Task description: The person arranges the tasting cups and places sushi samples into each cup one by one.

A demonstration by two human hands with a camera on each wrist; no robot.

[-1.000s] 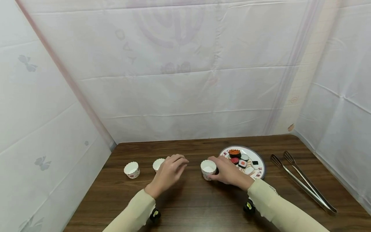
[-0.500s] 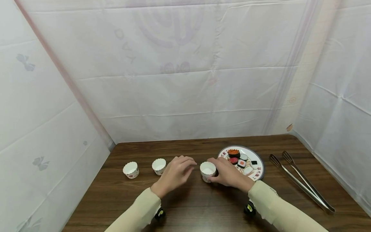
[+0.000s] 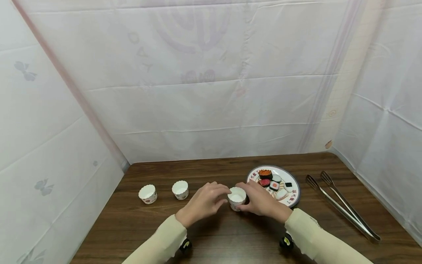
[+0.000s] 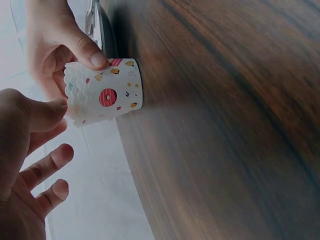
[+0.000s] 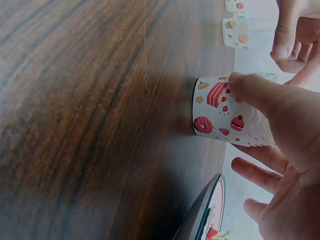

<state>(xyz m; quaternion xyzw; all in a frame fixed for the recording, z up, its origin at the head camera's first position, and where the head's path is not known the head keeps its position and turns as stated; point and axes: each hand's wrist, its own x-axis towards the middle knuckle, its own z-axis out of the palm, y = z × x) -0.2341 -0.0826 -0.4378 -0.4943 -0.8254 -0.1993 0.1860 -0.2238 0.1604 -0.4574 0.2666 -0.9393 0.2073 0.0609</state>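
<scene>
My right hand [image 3: 260, 200] grips a stack of white paper baking cups [image 3: 236, 205], thumb on the near side and fingers round the far side. The stack stands upright on the table; several scalloped rims show in the left wrist view, and cakes and doughnuts are printed on its wall [image 5: 215, 112]. At the stack's rim is my left hand [image 3: 206, 201], its fingers loosely bent and thumb tip by the edge. Whether it touches the rim is hard to tell. Two more baking cups stand apart to the left, one nearer [image 3: 180, 190] and one farther out [image 3: 148, 194].
Behind the right hand lies a round plate [image 3: 295, 200] with several sushi pieces [image 3: 274, 186]. Metal tongs [image 3: 349, 212] lie farther right on the brown wooden table [image 3: 227, 245]. White cloth [image 3: 197, 110] hangs behind and at both sides.
My left hand has moved right, from beside the nearer single cup to the stack's rim. The right hand keeps its grip on the stack, which has shifted slightly toward me.
</scene>
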